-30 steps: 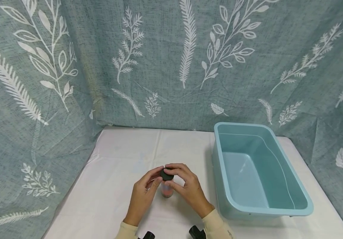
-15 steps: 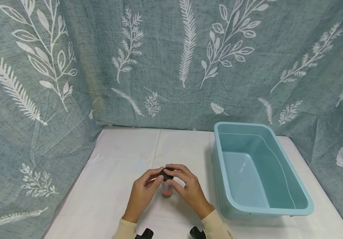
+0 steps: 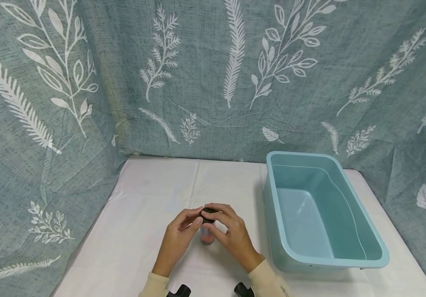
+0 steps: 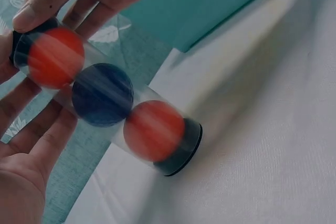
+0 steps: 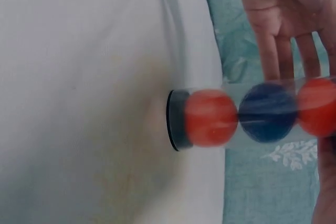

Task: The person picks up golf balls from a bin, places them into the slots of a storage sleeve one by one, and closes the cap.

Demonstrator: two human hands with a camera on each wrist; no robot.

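Observation:
A clear tube [image 3: 207,236] stands roughly upright at the middle of the white table, with a black cap [image 3: 208,215] on top. Inside it, in the left wrist view, a dark blue ball [image 4: 102,94] sits between an upper red-orange ball [image 4: 56,57] and a lower one. A black base [image 4: 184,150] closes the bottom end; whether it touches the cloth I cannot tell. My left hand [image 3: 177,238] pinches the cap from the left. From the right, my right hand [image 3: 235,234] grips the same cap between thumb and fingers. The fingers partly hide the cap.
To the right of the hands stands a light teal tub [image 3: 277,231], its inside visible from above. White cloth [image 3: 153,194] covers the table. A teal leaf-patterned curtain [image 3: 205,82] hangs behind and along both sides.
Fingers of the right hand have shifted slightly to the left on the cap. The left hand and tube stay nearly where they were.

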